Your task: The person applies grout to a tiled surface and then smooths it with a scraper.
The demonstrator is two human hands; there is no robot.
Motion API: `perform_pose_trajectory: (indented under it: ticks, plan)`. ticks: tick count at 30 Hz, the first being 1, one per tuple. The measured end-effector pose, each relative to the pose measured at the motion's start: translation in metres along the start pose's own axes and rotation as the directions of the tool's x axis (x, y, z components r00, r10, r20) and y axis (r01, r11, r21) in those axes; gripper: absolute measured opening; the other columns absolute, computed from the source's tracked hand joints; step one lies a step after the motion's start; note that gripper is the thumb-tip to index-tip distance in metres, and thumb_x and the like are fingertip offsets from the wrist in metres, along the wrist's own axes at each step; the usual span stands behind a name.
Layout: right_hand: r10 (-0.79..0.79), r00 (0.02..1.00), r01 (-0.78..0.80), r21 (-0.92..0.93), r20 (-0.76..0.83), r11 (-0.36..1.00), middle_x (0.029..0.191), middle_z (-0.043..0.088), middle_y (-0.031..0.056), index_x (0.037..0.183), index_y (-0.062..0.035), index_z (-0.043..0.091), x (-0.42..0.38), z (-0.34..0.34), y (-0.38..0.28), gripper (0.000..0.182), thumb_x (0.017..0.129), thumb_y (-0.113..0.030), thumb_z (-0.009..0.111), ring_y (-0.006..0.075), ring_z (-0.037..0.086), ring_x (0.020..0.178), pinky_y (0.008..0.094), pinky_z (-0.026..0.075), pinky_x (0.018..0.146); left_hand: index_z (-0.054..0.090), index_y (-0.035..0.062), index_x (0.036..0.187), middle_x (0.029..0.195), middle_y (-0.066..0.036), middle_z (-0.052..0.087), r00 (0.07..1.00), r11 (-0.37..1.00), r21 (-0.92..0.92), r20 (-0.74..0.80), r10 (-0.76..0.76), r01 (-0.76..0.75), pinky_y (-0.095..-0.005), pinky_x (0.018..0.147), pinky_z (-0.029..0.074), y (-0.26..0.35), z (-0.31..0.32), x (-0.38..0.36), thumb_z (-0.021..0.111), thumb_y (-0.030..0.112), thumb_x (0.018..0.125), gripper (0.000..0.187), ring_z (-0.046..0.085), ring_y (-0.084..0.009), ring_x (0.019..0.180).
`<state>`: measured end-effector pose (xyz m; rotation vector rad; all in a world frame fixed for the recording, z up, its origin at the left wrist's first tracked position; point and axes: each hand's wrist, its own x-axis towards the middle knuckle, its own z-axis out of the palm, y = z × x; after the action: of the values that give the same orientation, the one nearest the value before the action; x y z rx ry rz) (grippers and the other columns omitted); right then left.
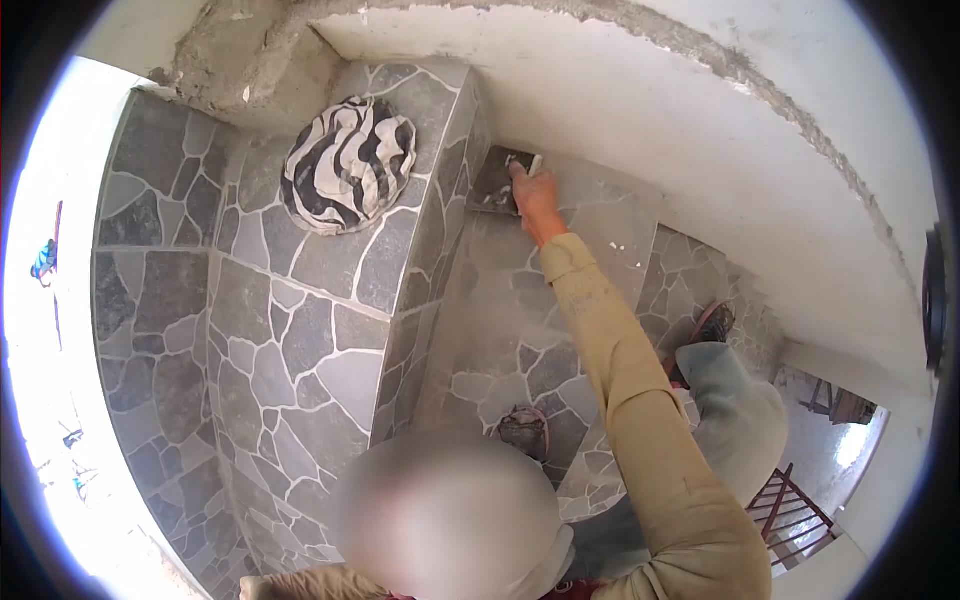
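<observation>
We see a dark flat tool (pixel 490 182) lying against the floor in the corner where the stone-patterned ledge (pixel 285 290) meets the pale wall (pixel 640 100), light smears on its surface. The right hand (pixel 538 198) holds it, fingers closed in, the arm stretched out in a tan sleeve (pixel 615 350). Near that sleeve we notice a few white crumbs (pixel 617 246) on the dusty floor (pixel 500 260). On top of the ledge lies a round black-and-white patterned cloth item (pixel 350 165). Below, one sandalled foot (pixel 525 432) rests on the stone-patterned floor. Another sleeve (pixel 320 583) shows at the bottom edge; we cannot tell how the left hand stands.
</observation>
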<state>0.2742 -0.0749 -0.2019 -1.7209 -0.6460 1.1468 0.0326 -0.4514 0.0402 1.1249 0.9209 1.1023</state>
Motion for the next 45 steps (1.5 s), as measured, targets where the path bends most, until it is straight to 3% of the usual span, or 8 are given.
perform_pose_trajectory:
  ticks: [7, 13, 16, 19, 21, 28, 34, 45]
  plan:
    - [0.067, 0.997, -0.072, 0.13, 0.043, 0.989, 0.086, 0.066, 0.0085, 0.108, 0.0086, 0.065, 0.016, -0.004, -0.009, 0.038, 0.092, -0.026, 0.07, 0.0201, 0.059, 0.075, 0.0389, 0.048, 0.068, 0.037, 0.0036, 0.147, 0.136, -0.031, 0.046, 1.0, 1.0, 0.006, 0.019, 0.004, -0.004, -0.0544, 0.101, 0.048, 0.003, 0.005, -0.003, 0.067, 0.068, 0.083, 0.096, 0.053, -0.0433, 0.127]
    - [-0.134, 0.975, 0.088, 0.246, 0.175, 0.965, 0.089, 0.069, 0.0184, 0.108, 0.0046, 0.063, -0.026, -0.018, -0.007, 0.032, 0.087, -0.018, 0.067, 0.032, 0.068, 0.077, 0.0426, 0.052, 0.069, 0.038, 0.0035, 0.147, 0.136, -0.031, 0.047, 0.999, 0.998, 0.035, -0.026, 0.046, -0.045, -0.0542, 0.101, 0.048, 0.011, 0.005, -0.006, 0.067, 0.068, 0.082, 0.096, 0.053, -0.0433, 0.126]
    - [-0.3, 0.937, 0.347, -0.405, 0.177, 0.846, 0.105, 0.067, 0.031, 0.118, 0.005, 0.06, -0.062, -0.011, -0.024, 0.047, 0.074, -0.009, 0.065, 0.0488, 0.064, 0.101, 0.0531, 0.051, 0.089, 0.038, 0.0034, 0.147, 0.136, -0.031, 0.047, 1.0, 0.999, 0.029, 0.002, 0.018, -0.018, -0.0541, 0.101, 0.047, 0.013, 0.002, -0.004, 0.067, 0.068, 0.082, 0.095, 0.054, -0.0432, 0.126]
    - [-0.416, 0.892, 0.45, -0.268, 0.176, 0.852, 0.11, 0.064, 0.0326, 0.126, 0.0087, 0.054, -0.086, 0.029, -0.011, 0.054, 0.075, -0.006, 0.064, 0.0489, 0.061, 0.107, 0.0539, 0.049, 0.091, 0.039, 0.0033, 0.146, 0.136, -0.031, 0.047, 0.999, 0.999, 0.041, 0.054, -0.001, -0.001, -0.054, 0.101, 0.047, 0.02, -0.005, 0.007, 0.067, 0.067, 0.082, 0.095, 0.054, -0.0432, 0.126]
    - [-0.589, 0.807, 0.551, -0.3, -0.046, 0.779, 0.099, 0.062, 0.0316, 0.132, 0.0084, 0.049, -0.099, 0.041, -0.007, 0.055, 0.079, -0.003, 0.06, 0.0499, 0.06, 0.094, 0.0539, 0.049, 0.082, 0.039, 0.0033, 0.146, 0.136, -0.031, 0.048, 0.996, 0.998, 0.06, 0.084, -0.009, 0.004, -0.0539, 0.101, 0.047, 0.024, -0.01, 0.015, 0.067, 0.067, 0.082, 0.095, 0.054, -0.0432, 0.126]
    - [-0.488, 0.873, 0.472, -0.274, 0.012, 0.838, 0.103, 0.06, 0.0312, 0.112, 0.0073, 0.054, -0.07, 0.049, -0.018, 0.033, 0.08, 0.0, 0.059, 0.0516, 0.058, 0.098, 0.056, 0.048, 0.086, 0.04, 0.0031, 0.146, 0.135, -0.031, 0.048, 0.978, 0.99, 0.113, 0.182, -0.103, 0.083, -0.0537, 0.101, 0.047, 0.038, -0.018, 0.035, 0.067, 0.067, 0.082, 0.094, 0.054, -0.0431, 0.125]
    - [-0.421, 0.905, 0.423, -0.22, 0.057, 0.879, 0.115, 0.058, 0.0265, 0.114, 0.0057, 0.055, -0.037, 0.048, -0.023, 0.04, 0.079, -0.004, 0.071, 0.0473, 0.057, 0.11, 0.0521, 0.051, 0.089, 0.041, 0.003, 0.145, 0.135, -0.031, 0.049, 0.966, 0.983, 0.151, 0.22, -0.138, 0.107, -0.0535, 0.101, 0.047, 0.039, -0.015, 0.057, 0.067, 0.067, 0.082, 0.093, 0.054, -0.043, 0.125]
    - [-0.418, 0.906, 0.391, -0.259, -0.059, 0.883, 0.109, 0.059, 0.0294, 0.107, 0.0057, 0.059, -0.055, 0.045, -0.033, 0.029, 0.08, -0.004, 0.065, 0.0492, 0.06, 0.101, 0.0533, 0.051, 0.087, 0.043, 0.0028, 0.144, 0.134, -0.031, 0.05, 0.957, 0.975, 0.183, 0.235, -0.172, 0.13, -0.0532, 0.101, 0.047, 0.031, 0.002, 0.087, 0.067, 0.066, 0.082, 0.092, 0.055, -0.0428, 0.124]
